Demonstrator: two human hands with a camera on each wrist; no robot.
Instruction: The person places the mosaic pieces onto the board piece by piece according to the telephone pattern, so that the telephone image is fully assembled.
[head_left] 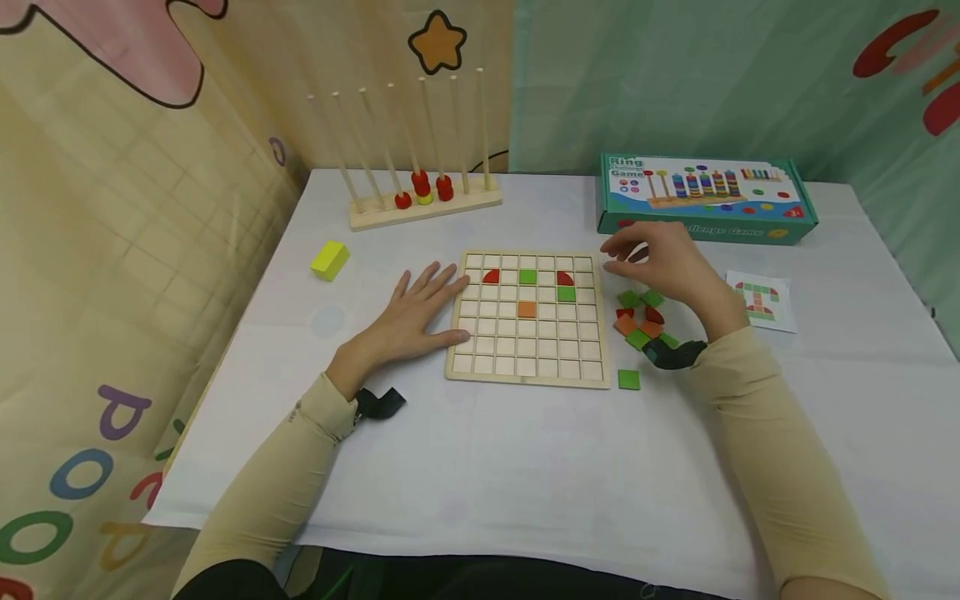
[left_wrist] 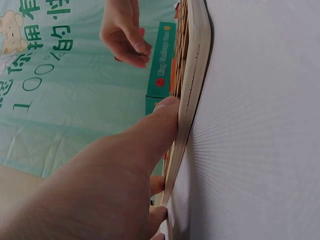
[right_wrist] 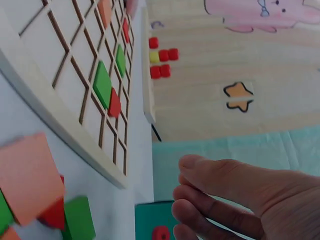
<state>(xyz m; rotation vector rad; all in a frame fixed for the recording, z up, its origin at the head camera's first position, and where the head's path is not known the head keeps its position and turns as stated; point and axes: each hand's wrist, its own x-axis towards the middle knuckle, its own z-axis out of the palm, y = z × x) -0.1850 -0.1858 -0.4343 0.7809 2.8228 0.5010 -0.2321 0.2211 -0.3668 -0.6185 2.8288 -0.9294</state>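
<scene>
A wooden grid board [head_left: 528, 382] lies on the white table, with red quarter-round pieces [head_left: 491, 277], green squares [head_left: 528, 277] and an orange square [head_left: 527, 309] in some cells. My left hand [head_left: 408, 321] rests at the board's left side with fingers spread; its thumb [left_wrist: 162, 112] touches the edge in the left wrist view. Above the table, beyond the board's right edge, hovers my right hand [head_left: 660, 262]. Its fingers are loosely bent, thumb and index tips apart, and no piece shows between them in the right wrist view. Below it lie loose green, red and orange pieces [head_left: 651, 329].
A pegged wooden stand [head_left: 427, 212] with red and yellow beads stands at the back. Behind my right hand lies a green game box [head_left: 705, 200]. A pattern card [head_left: 763, 302] is at right, a yellow block [head_left: 330, 260] at left, and one green square [head_left: 628, 380] near the board's corner.
</scene>
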